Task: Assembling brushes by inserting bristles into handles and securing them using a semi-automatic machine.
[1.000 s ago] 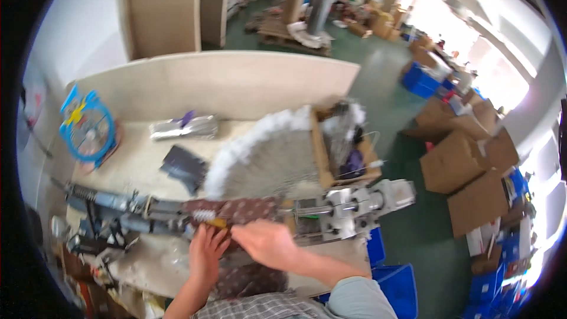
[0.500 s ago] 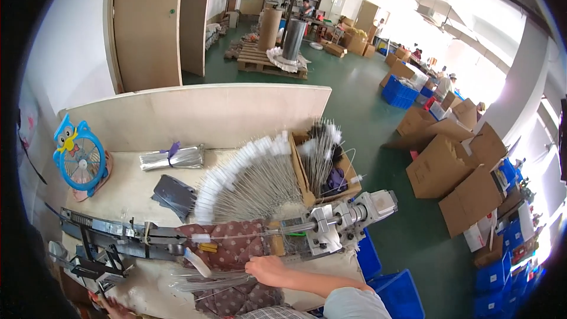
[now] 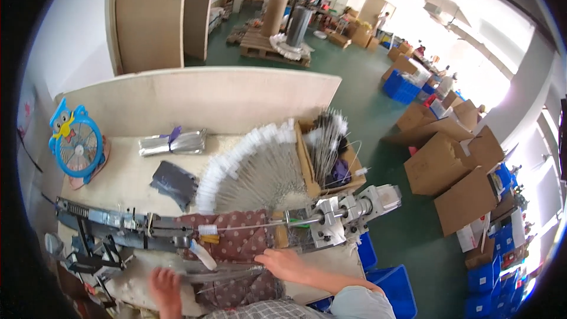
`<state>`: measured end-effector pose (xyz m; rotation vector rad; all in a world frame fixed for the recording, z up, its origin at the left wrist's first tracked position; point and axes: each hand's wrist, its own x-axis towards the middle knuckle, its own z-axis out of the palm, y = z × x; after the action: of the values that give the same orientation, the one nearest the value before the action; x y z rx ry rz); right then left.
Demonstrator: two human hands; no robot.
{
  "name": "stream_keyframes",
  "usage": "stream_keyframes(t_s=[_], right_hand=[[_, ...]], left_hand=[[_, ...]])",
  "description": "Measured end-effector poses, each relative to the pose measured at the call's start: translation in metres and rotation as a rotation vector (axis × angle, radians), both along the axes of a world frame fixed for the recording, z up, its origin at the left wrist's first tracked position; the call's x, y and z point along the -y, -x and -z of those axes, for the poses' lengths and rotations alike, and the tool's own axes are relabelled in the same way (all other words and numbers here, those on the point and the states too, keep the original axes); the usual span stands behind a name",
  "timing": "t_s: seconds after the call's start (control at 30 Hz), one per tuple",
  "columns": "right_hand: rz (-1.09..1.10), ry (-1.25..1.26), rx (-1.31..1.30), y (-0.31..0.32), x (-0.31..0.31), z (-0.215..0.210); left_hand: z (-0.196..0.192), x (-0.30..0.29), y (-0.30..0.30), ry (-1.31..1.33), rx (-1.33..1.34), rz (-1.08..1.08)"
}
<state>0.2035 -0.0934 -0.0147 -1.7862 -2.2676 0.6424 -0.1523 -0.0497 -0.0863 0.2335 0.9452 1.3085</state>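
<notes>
My right hand (image 3: 284, 264) is closed, its thumb and fingertips pinched at the right end of a loose bundle of thin metal wires (image 3: 227, 274). My left hand (image 3: 165, 288), smeared by motion, hovers beside the bundle's left end; its fingers are unclear. Under the wires lies a brown dotted padded cloth (image 3: 239, 294). Just beyond, a white-handled tool (image 3: 203, 255) rests beside a yellow piece (image 3: 209, 238). A small white brush head (image 3: 207, 230) sits at the end of a rod running from the clamping machine (image 3: 342, 215) on the right.
Behind the machine, white-tipped wire brushes (image 3: 215, 171) lie fanned out, next to a cardboard box (image 3: 307, 165) of more brushes. A metal rail mechanism (image 3: 118, 224) spans the left. A blue fan (image 3: 77, 145), dark cloth (image 3: 174, 183) and wrapped wire bundle (image 3: 172, 143) occupy the back left. Blue bins (image 3: 393, 292) stand right.
My left hand has come up from the lower left edge toward the wires. My right hand has shifted slightly right and upward in the picture. The view has tilted a little.
</notes>
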Motion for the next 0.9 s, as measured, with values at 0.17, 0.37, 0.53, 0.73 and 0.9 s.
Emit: stream_keyframes(t_s=[0.17, 0.37, 0.53, 0.73, 0.9], right_hand=[[-0.026, -0.113, -0.03, 0.003, -0.004, 0.009], [0.127, -0.037, -0.025, 0.01, -0.007, -0.007], [0.05, -0.085, 0.123, 0.009, -0.007, -0.06], [0.223, -0.283, 0.269, -0.072, -0.016, -0.122], [0.37, -0.42, -0.013, -0.068, -0.043, -0.128]], left_hand=[[-0.073, -0.014, -0.137, -0.126, -0.571, 0.245], [-0.183, -0.033, -0.111, 0.207, 0.794, 0.199], [-0.146, -0.001, -0.073, 0.127, 0.263, 0.362], [-0.135, -0.012, -0.11, -0.149, -0.13, 0.914], [-0.122, -0.045, -0.209, -1.105, -1.025, 0.54]])
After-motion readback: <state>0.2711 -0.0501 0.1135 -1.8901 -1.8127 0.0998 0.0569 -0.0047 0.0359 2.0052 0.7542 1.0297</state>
